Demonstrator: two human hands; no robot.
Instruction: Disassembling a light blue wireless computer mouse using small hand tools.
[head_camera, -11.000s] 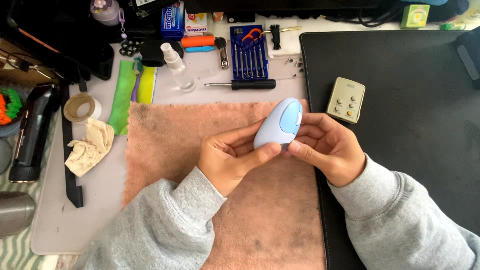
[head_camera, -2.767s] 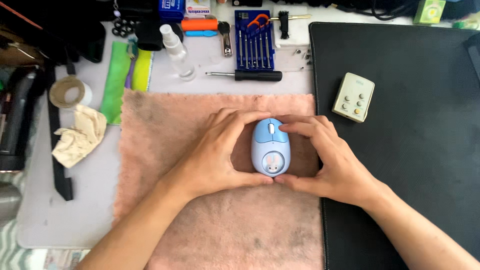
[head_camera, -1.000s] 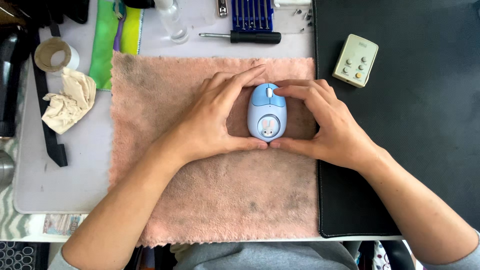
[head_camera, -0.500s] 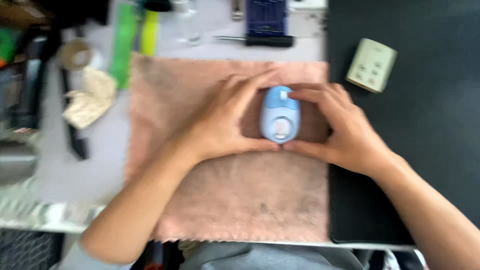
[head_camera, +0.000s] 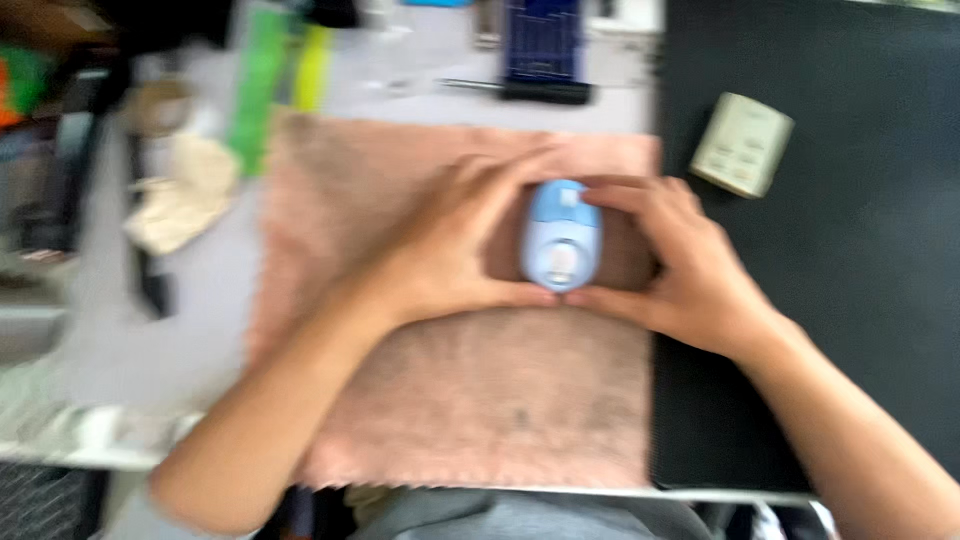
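Hands (head_camera: 570, 260) lower (blue mouse (head_camera: 561, 236) cupped)

The small light-blue computer mouse (head_camera: 560, 237) lay on the pink cloth (head_camera: 470, 400), in the cloth's upper right part, near its right edge and well clear of its near edge. It was oval and rounded, resting flat with its long axis running from the far edge toward the near one. A paler patch showed on its near half; blur hid finer detail.
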